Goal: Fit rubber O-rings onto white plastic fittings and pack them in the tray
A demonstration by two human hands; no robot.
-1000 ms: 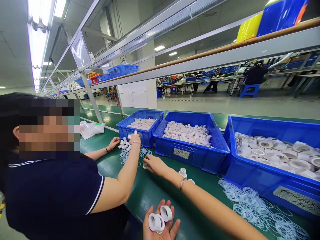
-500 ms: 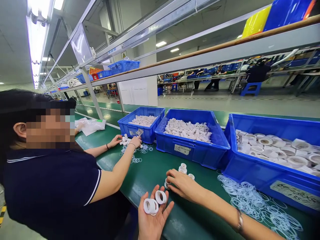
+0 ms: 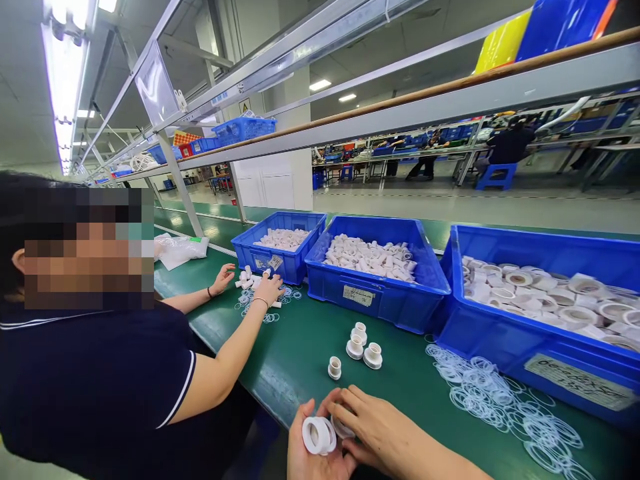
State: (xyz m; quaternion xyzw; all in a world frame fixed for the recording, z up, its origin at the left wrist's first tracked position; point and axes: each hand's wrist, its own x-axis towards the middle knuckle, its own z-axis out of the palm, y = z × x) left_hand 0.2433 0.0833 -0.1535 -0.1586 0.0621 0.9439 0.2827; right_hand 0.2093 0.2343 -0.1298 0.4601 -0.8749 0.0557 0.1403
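Note:
Palm up at the bottom centre, my left hand [image 3: 315, 460] holds white ring-shaped fittings [image 3: 319, 435]. My right hand [image 3: 375, 427] reaches over it from the right, its fingers closed on another white ring piece [image 3: 342, 427] beside the left fingers. Beyond my hands, several white stepped fittings [image 3: 373, 355] stand upright on the green table [image 3: 280, 353]; one small fitting [image 3: 335, 368] stands apart, nearer to me. A spread of thin translucent rings [image 3: 490, 393] lies to the right.
Blue bins of white parts [image 3: 370, 293] line the table's back, a large one [image 3: 500, 333] at right. At left, a co-worker [image 3: 100, 387] handles white pieces and rings [image 3: 247, 277]. A metal shelf [image 3: 350, 123] runs overhead.
My right hand has left the small fitting on the table and come to my left hand, closing on a ring piece there. The small fitting now stands uncovered.

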